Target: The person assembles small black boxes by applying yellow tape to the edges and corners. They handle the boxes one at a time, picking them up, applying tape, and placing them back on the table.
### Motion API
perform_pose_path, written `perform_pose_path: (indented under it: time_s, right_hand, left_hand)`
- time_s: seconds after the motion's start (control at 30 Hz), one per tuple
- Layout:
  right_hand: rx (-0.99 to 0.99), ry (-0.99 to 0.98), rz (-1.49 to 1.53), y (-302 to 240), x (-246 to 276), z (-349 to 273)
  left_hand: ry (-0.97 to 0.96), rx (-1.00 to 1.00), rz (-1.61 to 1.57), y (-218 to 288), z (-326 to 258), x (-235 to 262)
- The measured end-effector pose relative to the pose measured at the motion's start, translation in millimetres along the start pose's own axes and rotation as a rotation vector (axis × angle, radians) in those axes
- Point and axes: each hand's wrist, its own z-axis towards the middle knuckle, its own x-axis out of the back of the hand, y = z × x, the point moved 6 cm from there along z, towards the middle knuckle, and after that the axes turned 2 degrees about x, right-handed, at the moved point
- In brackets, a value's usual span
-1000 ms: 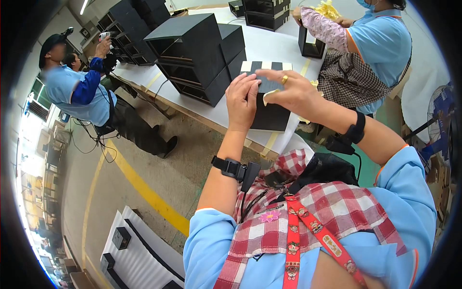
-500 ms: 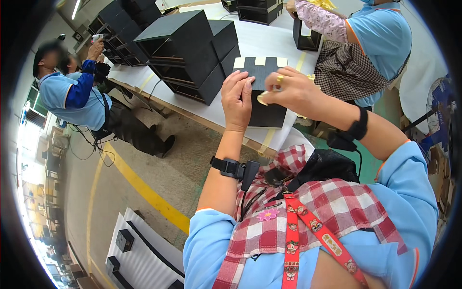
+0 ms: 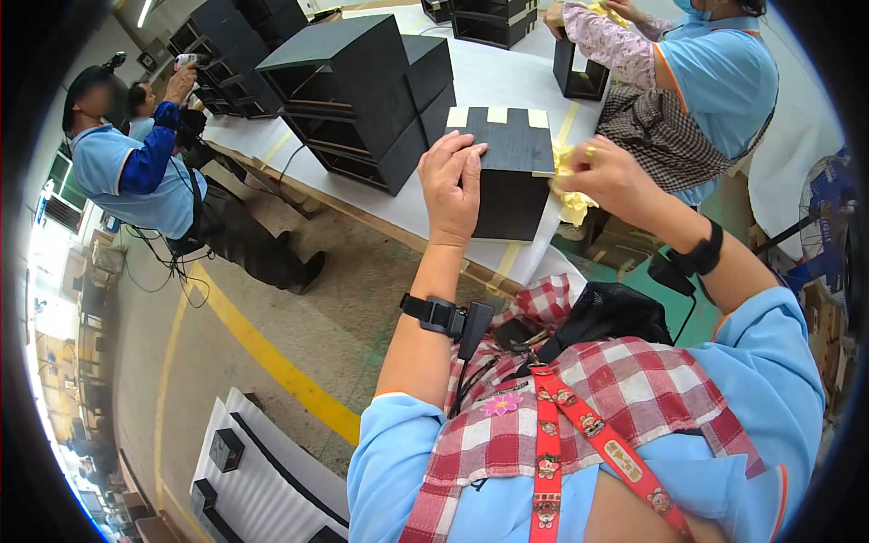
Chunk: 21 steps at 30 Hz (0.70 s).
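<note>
Head view: the left hand (image 3: 452, 190), fingers nearly straight, rests on the top left edge of a black box (image 3: 512, 204) standing on the white-covered table (image 3: 507, 68); the right hand (image 3: 608, 175), fingers curled, is just beside the box's right edge, by crumpled yellow tape (image 3: 577, 208), its grip on any unclear

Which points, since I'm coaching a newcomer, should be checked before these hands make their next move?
1. Left hand resting on the black box: ok.
2. Pale tape pieces at the top's far edge: ok, three show.
3. Right hand gripping tape: cannot tell, the fingers hide it.
4. Box's right side free of scraps: not ok, crumpled yellow tape there.
5. Co-worker's hand off this box: ok.
</note>
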Motion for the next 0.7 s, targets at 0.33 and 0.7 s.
perform_pose_path:
  time_s: [0.33,0.7]
  right_hand:
    - [-0.303,0.181,0.163,1.7,13.7,-40.3]
    - [-0.027,0.075,0.078,-4.0,-8.3,12.6]
  left_hand:
    - [-0.010,0.053,-0.037,-6.5,-3.4,0.7]
    - [-0.030,0.022,-0.007,-3.1,0.5,4.3]
